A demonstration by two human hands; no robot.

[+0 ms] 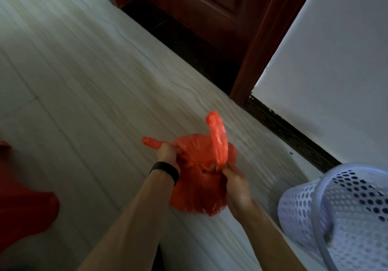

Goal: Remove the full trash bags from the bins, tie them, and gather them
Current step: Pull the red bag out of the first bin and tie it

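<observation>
A full red plastic trash bag [197, 186] hangs between my hands above the pale tiled floor. My left hand [168, 154], with a black band on its wrist, grips one twisted handle of the bag, which sticks out to the left. My right hand [236, 183] pinches the base of the other handle, which stands up and curls over at the top. The bag's mouth is gathered between the two handles. A lilac perforated plastic bin [340, 214] stands at the lower right, close to my right forearm.
A dark red wooden door and frame [210, 10] lie ahead, with a white wall [336, 60] to their right and a dark skirting along its foot. A red object [23, 214] shows at the left edge. Pale tiled floor [73, 81] spreads to the left.
</observation>
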